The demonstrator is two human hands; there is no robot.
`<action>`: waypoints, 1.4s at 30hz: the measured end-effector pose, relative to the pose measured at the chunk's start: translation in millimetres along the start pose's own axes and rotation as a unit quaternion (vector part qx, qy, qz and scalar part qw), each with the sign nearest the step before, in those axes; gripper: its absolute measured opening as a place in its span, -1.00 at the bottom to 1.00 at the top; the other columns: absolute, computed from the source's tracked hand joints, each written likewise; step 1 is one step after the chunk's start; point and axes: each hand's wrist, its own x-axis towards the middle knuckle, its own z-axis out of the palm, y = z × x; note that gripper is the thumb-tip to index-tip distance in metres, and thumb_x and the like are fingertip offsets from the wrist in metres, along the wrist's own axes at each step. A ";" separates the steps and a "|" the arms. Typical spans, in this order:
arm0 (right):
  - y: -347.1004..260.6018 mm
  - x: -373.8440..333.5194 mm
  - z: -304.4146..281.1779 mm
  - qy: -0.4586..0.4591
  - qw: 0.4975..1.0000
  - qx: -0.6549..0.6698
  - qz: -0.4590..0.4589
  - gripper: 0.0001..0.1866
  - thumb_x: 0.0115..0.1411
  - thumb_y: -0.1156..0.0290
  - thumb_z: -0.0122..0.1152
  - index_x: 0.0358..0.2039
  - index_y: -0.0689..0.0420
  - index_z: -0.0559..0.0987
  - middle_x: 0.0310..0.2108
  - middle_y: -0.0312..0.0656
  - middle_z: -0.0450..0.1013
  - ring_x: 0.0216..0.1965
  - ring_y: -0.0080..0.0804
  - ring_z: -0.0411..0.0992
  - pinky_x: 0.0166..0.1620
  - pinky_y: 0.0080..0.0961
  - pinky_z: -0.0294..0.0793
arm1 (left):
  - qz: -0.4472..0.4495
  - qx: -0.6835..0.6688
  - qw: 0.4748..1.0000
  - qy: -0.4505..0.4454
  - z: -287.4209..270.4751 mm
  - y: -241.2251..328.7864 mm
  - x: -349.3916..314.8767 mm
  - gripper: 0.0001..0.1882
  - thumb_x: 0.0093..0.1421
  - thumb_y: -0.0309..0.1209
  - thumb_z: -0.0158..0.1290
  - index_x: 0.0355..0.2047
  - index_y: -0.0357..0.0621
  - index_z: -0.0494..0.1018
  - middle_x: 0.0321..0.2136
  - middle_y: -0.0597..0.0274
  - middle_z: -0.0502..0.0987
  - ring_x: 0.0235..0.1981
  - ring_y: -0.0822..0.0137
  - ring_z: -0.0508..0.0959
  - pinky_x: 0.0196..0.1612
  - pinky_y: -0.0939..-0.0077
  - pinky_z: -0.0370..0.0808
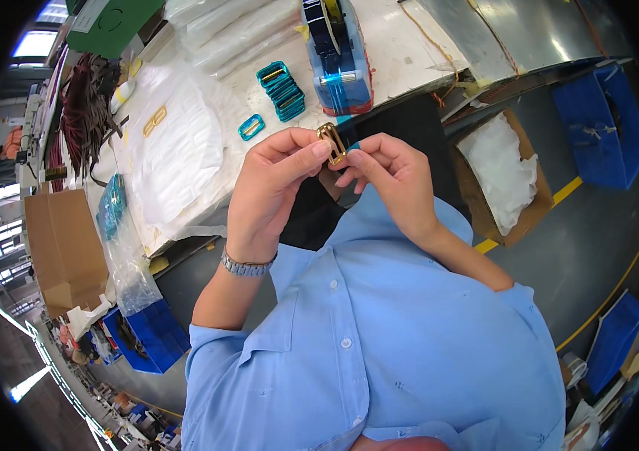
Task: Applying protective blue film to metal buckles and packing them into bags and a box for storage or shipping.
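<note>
My left hand (282, 169) is closed, thumb and fingertips pinching a shiny gold slotted buckle (331, 143) in front of my chest. Right beside it, my right hand (402, 180) pinches a bit of blue tape (355, 147) against the buckle's lower right edge. Just beyond my hands stands a blue tape dispenser (321, 90), a short blue strip hanging from its front. A single buckle wrapped in blue film (251, 128) lies on the table left of the dispenser. Behind that one, several more wrapped buckles (282, 92) sit in a row.
A bare gold buckle (155, 120) rests on white plastic sheeting (184, 161) at the left of the table. Dark straps (86, 105) hang farther left. On the right, a cardboard box (534, 207) with white wrapping and a blue bin (598, 131) stand on the floor.
</note>
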 end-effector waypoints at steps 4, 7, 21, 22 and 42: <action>1.4 -1.4 -0.6 -0.002 1.000 0.021 -0.001 -0.85 0.52 0.47 0.16 -0.08 0.32 0.57 -0.20 -0.11 0.72 -0.27 -0.53 0.68 -0.27 -0.61 0.61 | -0.015 0.022 0.999 0.026 5.9 3.4 5.3 -0.86 0.35 -0.43 0.31 -0.17 -0.24 0.67 -0.29 0.36 0.66 -0.28 0.55 0.50 -0.13 0.61 0.45; 0.9 -2.9 -0.6 -0.009 0.999 0.036 0.003 -0.83 0.52 0.48 0.14 -0.05 0.34 0.56 -0.19 -0.08 0.71 -0.24 -0.48 0.69 -0.25 -0.60 0.63 | -0.015 0.033 0.999 0.025 7.6 2.6 5.7 -0.86 0.34 -0.43 0.31 -0.18 -0.24 0.67 -0.28 0.35 0.67 -0.28 0.55 0.51 -0.13 0.61 0.44; -3.4 -4.3 -0.1 -0.026 0.996 0.083 0.018 -0.81 0.48 0.49 0.21 -0.05 0.38 0.57 -0.19 -0.02 0.70 -0.20 -0.43 0.70 -0.15 -0.54 0.69 | -0.031 0.069 0.997 0.030 8.5 -4.5 16.0 -0.87 0.38 -0.38 0.28 -0.21 -0.17 0.64 -0.30 0.40 0.63 -0.28 0.55 0.51 -0.11 0.59 0.47; -4.1 -3.8 0.2 -0.026 0.996 0.083 0.018 -0.81 0.48 0.49 0.21 -0.05 0.38 0.57 -0.19 -0.02 0.70 -0.20 -0.43 0.70 -0.15 -0.54 0.69 | -0.036 0.063 0.997 0.027 6.1 -5.1 17.8 -0.86 0.36 -0.39 0.30 -0.20 -0.21 0.65 -0.29 0.35 0.66 -0.28 0.54 0.55 -0.13 0.58 0.49; -0.9 7.0 -3.4 0.016 0.995 0.088 0.049 -0.76 0.39 0.44 0.39 -0.11 0.36 0.60 -0.30 -0.04 0.70 -0.32 -0.43 0.70 -0.24 -0.56 0.71 | 0.080 0.165 0.982 0.037 10.5 -12.3 19.4 -0.79 0.39 -0.36 0.27 -0.13 -0.28 0.68 -0.32 0.36 0.66 -0.32 0.57 0.53 -0.18 0.63 0.48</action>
